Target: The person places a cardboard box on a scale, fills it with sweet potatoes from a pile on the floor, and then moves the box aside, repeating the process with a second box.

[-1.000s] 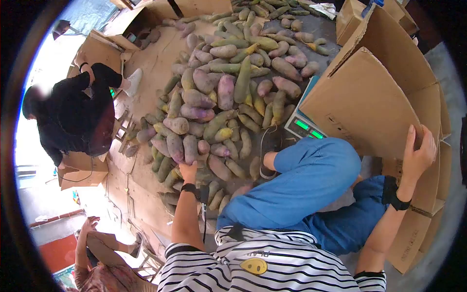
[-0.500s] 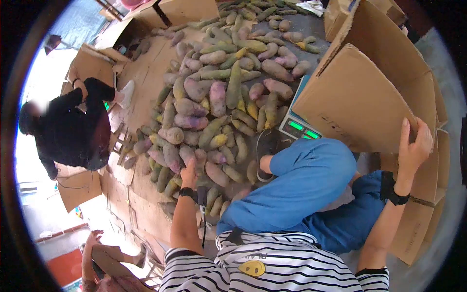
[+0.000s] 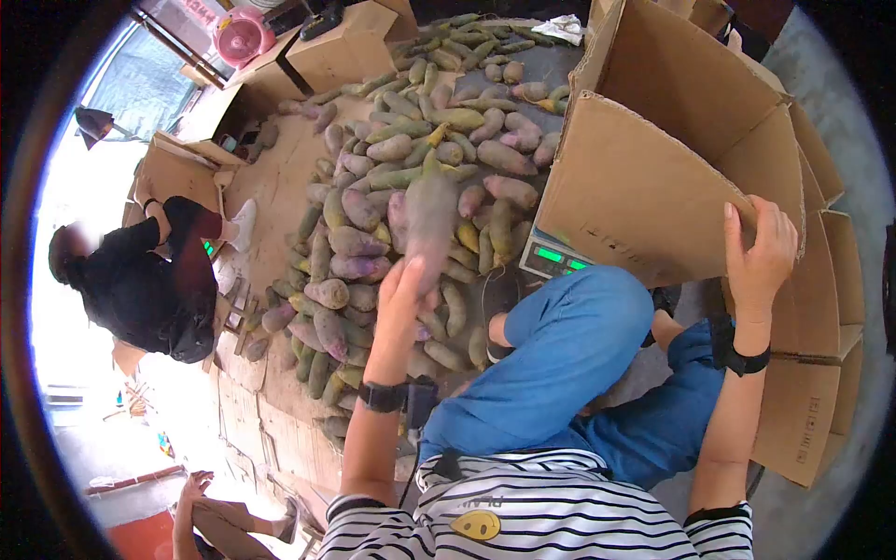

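My left hand (image 3: 403, 294) is wrapped round the lower end of a long radish (image 3: 431, 210), which is blurred and raised over a heap of green, purple and pale radishes (image 3: 355, 243). My right hand (image 3: 763, 241) grips the near edge of the front flap of an open cardboard box (image 3: 644, 187), thumb on one side and fingers on the other. Under the box, a scale (image 3: 551, 258) shows green lit digits. The inside bottom of the box is hidden from view.
A person in black (image 3: 140, 289) sits at the left by another box (image 3: 168, 173). Another person's arm (image 3: 191, 504) shows at bottom left. More cartons (image 3: 793, 411) stand at the right. A pink basin (image 3: 241, 39) is at the top left.
My left hand has moved up and right from the heap's near side and now holds up a radish. The view has shifted slightly; my right hand is still on the box edge.
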Available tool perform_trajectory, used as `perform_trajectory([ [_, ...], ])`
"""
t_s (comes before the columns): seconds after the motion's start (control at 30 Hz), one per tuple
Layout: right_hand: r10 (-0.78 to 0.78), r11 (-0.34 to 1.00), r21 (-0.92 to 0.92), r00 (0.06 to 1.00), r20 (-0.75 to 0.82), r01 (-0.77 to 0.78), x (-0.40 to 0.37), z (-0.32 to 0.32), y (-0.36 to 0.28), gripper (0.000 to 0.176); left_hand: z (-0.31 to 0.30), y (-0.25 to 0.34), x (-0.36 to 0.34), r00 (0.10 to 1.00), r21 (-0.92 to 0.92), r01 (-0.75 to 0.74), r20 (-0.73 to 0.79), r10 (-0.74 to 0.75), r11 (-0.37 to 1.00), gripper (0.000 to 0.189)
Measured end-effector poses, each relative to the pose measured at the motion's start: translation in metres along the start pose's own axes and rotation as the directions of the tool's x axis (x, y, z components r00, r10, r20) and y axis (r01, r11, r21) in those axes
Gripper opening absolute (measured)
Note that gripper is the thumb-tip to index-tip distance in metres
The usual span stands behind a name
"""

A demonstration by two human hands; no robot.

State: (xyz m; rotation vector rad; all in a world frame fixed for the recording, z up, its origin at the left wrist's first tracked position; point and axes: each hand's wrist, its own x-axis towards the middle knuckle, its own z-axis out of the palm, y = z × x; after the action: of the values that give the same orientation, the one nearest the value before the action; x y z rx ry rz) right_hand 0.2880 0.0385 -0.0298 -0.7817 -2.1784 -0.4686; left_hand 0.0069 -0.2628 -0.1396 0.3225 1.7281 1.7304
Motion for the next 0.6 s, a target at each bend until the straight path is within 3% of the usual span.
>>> perform_trajectory([
  [0.1, -0.008, 1.0, 0.014, 1.0, 0.009, 0.008, 0.0, -0.001, 0.0, 0.024, 0.078, 0.083, 0.002, 0.937, -0.075, -0.274, 0.202, 0.284, 0.959, 0.038],
  [0.17, -0.005, 1.0, 0.004, 1.0, 0.027, 0.005, 0.001, -0.001, 0.0, 0.024, 0.121, 0.12, 0.014, 0.83, -0.122, -0.394, 0.379, 0.41, 0.911, 0.042],
  [0.3, 0.0, 1.0, 0.002, 1.0, 0.031, 0.0, 0.001, -0.001, -0.002, 0.025, 0.195, 0.154, 0.024, 0.749, -0.143, -0.522, 0.394, 0.532, 0.841, 0.051],
  [0.4, -0.009, 1.0, -0.01, 0.999, 0.041, 0.009, 0.002, -0.002, -0.002, 0.026, 0.194, 0.134, 0.017, 0.713, -0.113, -0.633, 0.298, 0.634, 0.766, 0.045],
  [0.47, -0.004, 1.0, -0.007, 0.998, 0.055, 0.004, 0.001, -0.003, 0.0, 0.026, 0.166, 0.102, 0.022, 0.753, -0.057, -0.606, 0.278, 0.596, 0.793, 0.047],
  [0.57, -0.014, 0.999, -0.029, 0.998, 0.064, 0.016, -0.001, 0.0, 0.003, 0.026, 0.098, 0.038, 0.034, 0.903, 0.132, -0.42, 0.161, 0.399, 0.898, 0.049],
  [0.6, -0.021, 1.0, -0.022, 0.998, 0.067, 0.023, -0.001, 0.0, 0.004, 0.026, 0.068, 0.012, 0.039, 0.921, 0.302, -0.389, 0.089, 0.38, 0.87, 0.049],
])
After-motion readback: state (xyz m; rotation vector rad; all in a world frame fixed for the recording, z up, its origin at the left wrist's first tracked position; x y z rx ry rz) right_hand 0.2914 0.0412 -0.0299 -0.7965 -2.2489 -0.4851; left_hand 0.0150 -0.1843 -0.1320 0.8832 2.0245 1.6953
